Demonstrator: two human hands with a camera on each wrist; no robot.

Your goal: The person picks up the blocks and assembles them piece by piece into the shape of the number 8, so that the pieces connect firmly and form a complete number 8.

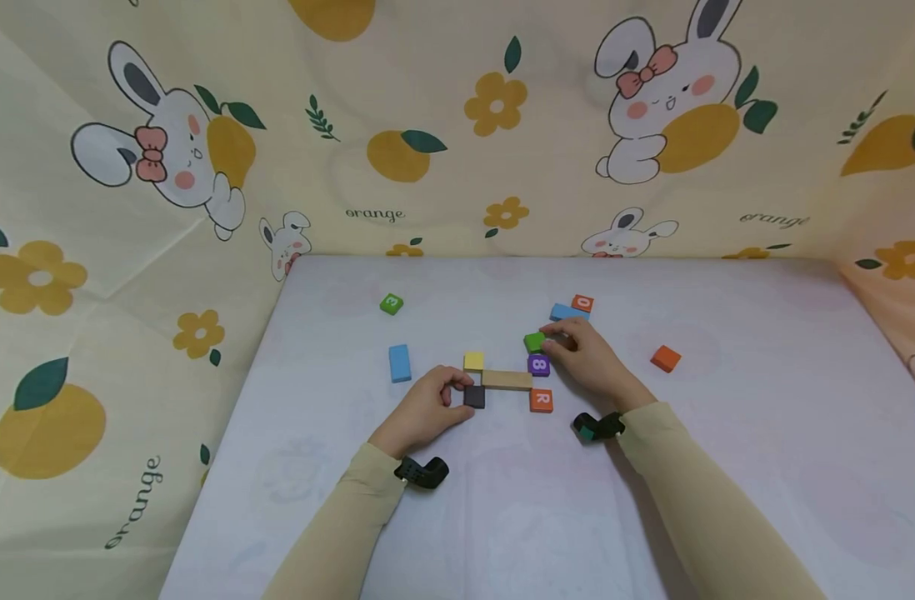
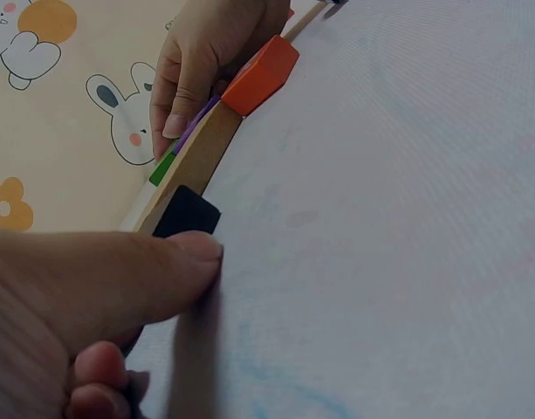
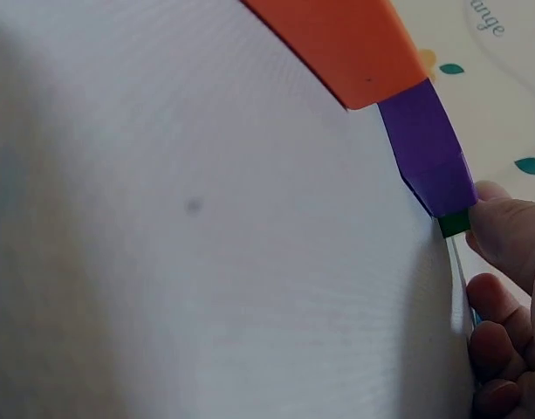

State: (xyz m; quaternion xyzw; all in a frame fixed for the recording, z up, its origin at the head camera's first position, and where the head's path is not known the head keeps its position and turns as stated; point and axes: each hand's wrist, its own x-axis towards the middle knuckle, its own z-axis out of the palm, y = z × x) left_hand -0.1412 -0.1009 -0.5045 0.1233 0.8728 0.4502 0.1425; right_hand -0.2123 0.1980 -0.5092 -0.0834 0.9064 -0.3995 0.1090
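Observation:
My left hand [image 1: 426,406] pinches a black block [image 1: 474,397], with the thumb along its near side in the left wrist view. A yellow block [image 1: 473,361] lies just beyond it, and a plain wooden plank [image 1: 507,380] runs rightward from beside the two. At the plank's right end are a purple block marked 8 [image 1: 538,365] and an orange block marked R [image 1: 542,401]. My right hand [image 1: 588,357] pinches a green block [image 1: 535,342] at the far side of the purple one. In the right wrist view the fingers partly hide that green block [image 3: 455,223].
Behind my right hand lie a blue block [image 1: 569,312] and an orange block marked 0 [image 1: 582,302]. Another orange block [image 1: 666,359] sits farther right. To the left are a blue block [image 1: 400,363] and a marked green block [image 1: 392,303]. A patterned cloth [image 1: 442,100] rises behind the table.

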